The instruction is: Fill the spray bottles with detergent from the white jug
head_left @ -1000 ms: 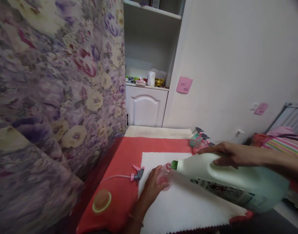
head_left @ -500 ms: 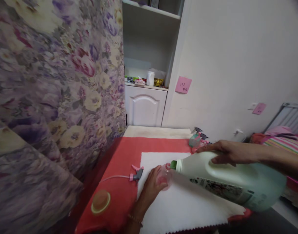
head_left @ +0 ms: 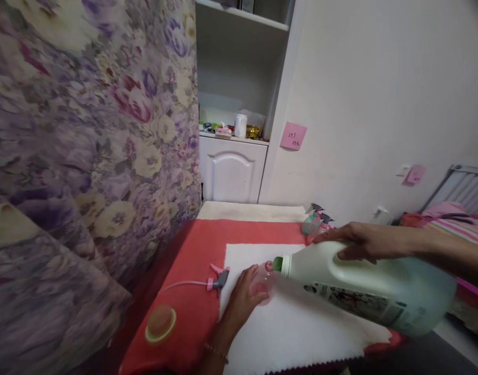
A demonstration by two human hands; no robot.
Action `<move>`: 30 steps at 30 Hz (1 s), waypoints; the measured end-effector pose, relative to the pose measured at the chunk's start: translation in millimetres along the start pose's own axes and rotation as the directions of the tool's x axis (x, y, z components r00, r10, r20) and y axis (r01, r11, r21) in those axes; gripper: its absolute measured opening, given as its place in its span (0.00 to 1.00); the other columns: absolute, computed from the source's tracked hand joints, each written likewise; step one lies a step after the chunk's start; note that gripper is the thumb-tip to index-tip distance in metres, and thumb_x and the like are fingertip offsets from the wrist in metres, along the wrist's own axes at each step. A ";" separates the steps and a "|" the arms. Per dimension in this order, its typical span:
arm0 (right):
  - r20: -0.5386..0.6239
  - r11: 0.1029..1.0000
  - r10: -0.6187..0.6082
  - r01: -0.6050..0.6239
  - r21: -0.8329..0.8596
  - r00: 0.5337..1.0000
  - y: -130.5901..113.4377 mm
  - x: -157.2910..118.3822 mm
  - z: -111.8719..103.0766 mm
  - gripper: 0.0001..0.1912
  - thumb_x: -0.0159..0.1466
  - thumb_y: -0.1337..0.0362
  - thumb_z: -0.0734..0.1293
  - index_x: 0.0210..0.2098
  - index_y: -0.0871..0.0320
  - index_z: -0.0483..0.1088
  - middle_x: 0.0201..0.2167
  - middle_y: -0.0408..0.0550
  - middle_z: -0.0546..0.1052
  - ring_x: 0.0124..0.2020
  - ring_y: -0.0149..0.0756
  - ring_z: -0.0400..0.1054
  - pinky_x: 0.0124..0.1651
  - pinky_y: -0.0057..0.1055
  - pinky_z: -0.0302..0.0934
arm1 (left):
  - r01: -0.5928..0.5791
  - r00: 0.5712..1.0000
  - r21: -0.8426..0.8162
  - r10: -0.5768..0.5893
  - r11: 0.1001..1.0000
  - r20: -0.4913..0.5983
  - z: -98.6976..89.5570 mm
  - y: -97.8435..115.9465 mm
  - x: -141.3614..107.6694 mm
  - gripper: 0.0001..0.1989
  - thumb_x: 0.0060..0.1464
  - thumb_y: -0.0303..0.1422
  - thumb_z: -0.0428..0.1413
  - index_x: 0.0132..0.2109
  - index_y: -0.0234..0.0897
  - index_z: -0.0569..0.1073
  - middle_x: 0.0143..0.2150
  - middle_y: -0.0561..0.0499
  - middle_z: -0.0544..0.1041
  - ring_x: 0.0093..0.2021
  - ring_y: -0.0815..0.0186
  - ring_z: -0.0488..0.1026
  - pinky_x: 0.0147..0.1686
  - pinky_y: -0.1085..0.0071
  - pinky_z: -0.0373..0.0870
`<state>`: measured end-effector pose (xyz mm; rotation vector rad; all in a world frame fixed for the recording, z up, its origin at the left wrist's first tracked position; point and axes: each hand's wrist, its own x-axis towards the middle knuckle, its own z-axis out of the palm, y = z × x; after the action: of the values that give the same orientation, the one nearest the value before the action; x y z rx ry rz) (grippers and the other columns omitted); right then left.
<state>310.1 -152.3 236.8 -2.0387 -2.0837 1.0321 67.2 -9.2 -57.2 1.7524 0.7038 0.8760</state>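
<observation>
Fingers of your left hand (head_left: pixel 241 299) are clamped round the side of a clear pink bottle (head_left: pixel 263 286), your thumb on its near side; a beaded bracelet (head_left: pixel 217 353) circles that wrist. You have the bottle over the white cloth (head_left: pixel 293 323), its pink-rimmed mouth up at the green spout (head_left: pixel 278 263) of a big pale green jug (head_left: pixel 364 289). Your right hand (head_left: pixel 359 242) has its fingers wrapped around the jug's handle, and the jug lies tipped nearly on its side, neck toward your left hand. Whether liquid is running between the two, you can't quite make out from here.

To the left of your left hand, a round cap (head_left: pixel 160 324) with a pale green rim sits on the red cloth (head_left: pixel 187 312). Beyond it lies a grey and pink spray head (head_left: pixel 219 279), its thin tube stretching left, close to the white cloth's edge. Past the jug, at the far right corner of the table, you have a group of spray bottles (head_left: pixel 312 224), partly behind your right hand.

Farther off, a flowered curtain (head_left: pixel 106 156) hangs on your left, a white cabinet (head_left: pixel 233 169) stands ahead with a white jar (head_left: pixel 241 126) on it, and a pink note (head_left: pixel 293 136) is stuck to the wall.
</observation>
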 end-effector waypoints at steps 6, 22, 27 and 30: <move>0.002 1.000 0.002 -0.002 0.003 1.000 0.0 0.0 0.1 0.30 0.63 0.59 0.65 0.65 0.49 0.58 0.32 0.45 0.71 0.23 0.27 0.61 0.21 0.21 0.58 | -0.023 1.000 0.022 0.023 0.999 0.001 0.2 -2.2 0.7 0.35 0.43 0.24 0.60 0.61 0.40 0.63 0.61 0.44 0.67 0.62 0.54 0.62 0.62 0.59 0.57; 0.011 1.000 0.004 -0.004 -0.030 1.000 -0.8 0.9 -1.5 0.30 0.64 0.59 0.64 0.65 0.49 0.57 0.35 0.47 0.74 0.22 0.25 0.61 0.21 0.21 0.58 | -0.025 1.000 0.015 0.025 1.000 -0.001 0.6 -2.7 0.6 0.35 0.43 0.24 0.60 0.60 0.41 0.63 0.62 0.44 0.67 0.62 0.54 0.62 0.63 0.57 0.57; 0.006 0.999 0.011 -0.011 -0.045 1.000 -2.8 0.4 -1.8 0.30 0.63 0.60 0.64 0.65 0.49 0.58 0.37 0.47 0.74 0.22 0.25 0.62 0.22 0.22 0.59 | -0.033 0.999 -0.001 0.033 0.999 0.006 0.7 -3.9 1.2 0.35 0.43 0.24 0.60 0.60 0.41 0.63 0.62 0.44 0.66 0.62 0.54 0.62 0.63 0.57 0.56; 0.000 0.999 0.013 -0.013 -0.047 1.000 -2.0 0.5 -1.9 0.30 0.63 0.60 0.64 0.65 0.49 0.58 0.37 0.47 0.75 0.22 0.26 0.62 0.22 0.22 0.59 | -0.044 0.999 0.005 0.044 0.999 0.013 0.4 -4.9 1.7 0.35 0.44 0.24 0.60 0.60 0.40 0.63 0.61 0.44 0.66 0.62 0.54 0.62 0.63 0.57 0.56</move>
<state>309.2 -150.8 239.0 -2.0765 -2.1173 0.9949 68.3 -6.5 -61.6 1.7821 0.6617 0.8924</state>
